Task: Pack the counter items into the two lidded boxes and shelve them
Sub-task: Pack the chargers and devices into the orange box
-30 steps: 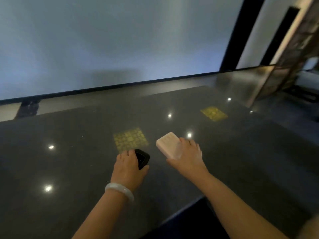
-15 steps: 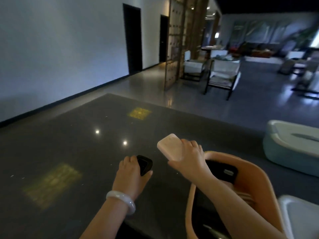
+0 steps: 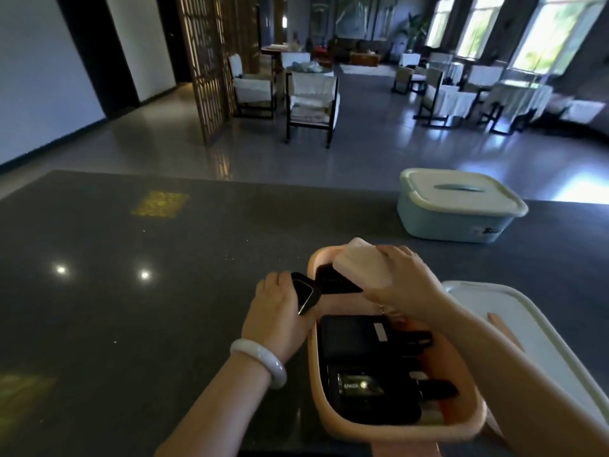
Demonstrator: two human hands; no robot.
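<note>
Both hands are arriving over the orange box at lower centre: right hand gripping the rigid, smooth pink power bank edgewise, left hand clutching a small black gadget.

Head cam, fwd & down, close over counter.

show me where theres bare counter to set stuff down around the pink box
Bare counter stretches left of the pink box, and between it and the lidded blue box. Crowded: the white lid lies against its right side, and dark devices fill its floor.
</note>
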